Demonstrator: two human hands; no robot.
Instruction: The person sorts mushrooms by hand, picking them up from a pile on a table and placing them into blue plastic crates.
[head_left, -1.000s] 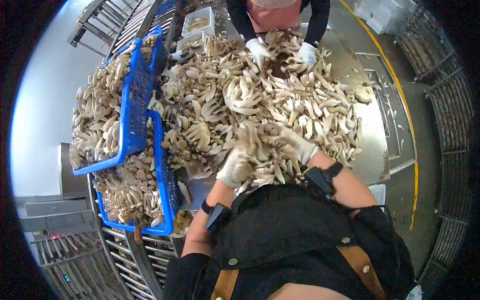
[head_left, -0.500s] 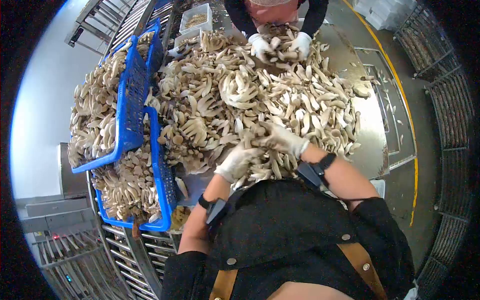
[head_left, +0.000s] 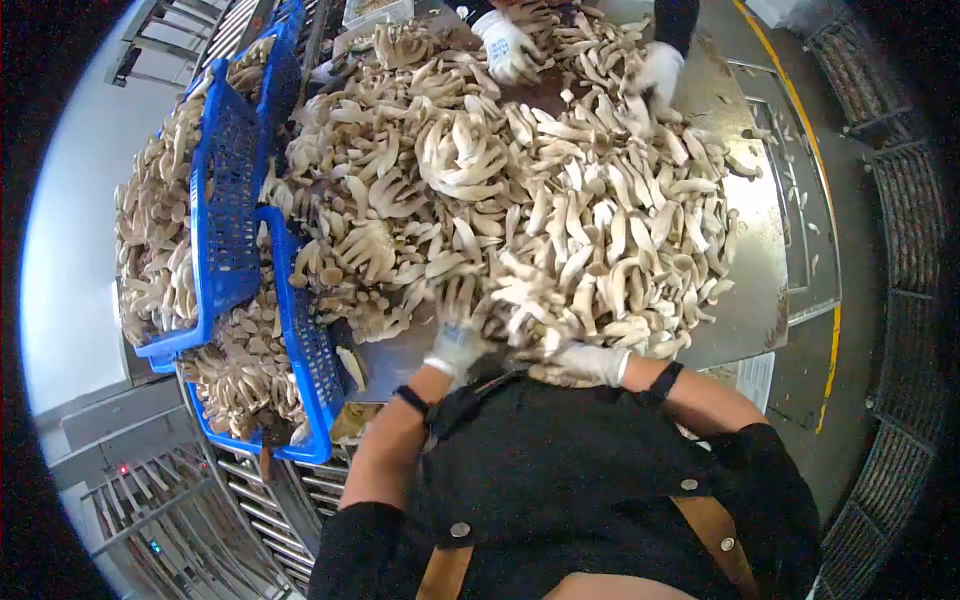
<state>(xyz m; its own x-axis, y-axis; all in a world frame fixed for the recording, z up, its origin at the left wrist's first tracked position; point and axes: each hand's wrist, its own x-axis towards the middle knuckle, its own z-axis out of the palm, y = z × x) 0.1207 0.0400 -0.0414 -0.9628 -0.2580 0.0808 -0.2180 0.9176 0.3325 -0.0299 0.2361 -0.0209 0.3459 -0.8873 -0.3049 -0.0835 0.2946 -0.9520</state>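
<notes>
Both gloved hands at the table's near edge, in the mushroom pile (head_left: 520,200). Left hand (head_left: 455,345) curled on a mushroom clump (head_left: 520,305); right hand (head_left: 580,362) lies under it, fingers' grip can't tell. Two blue crates (head_left: 225,200) at the left edge. Co-worker's gloved hand (head_left: 503,45) at the far edge. No readable writing.

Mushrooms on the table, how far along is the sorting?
Done: two blue crates at the left are heaped with mushrooms. In hand: the gloved left hand and right hand are at the near edge of the mushroom pile; a co-worker's gloved hands work the far side. Left: most of the steel table is covered.
</notes>
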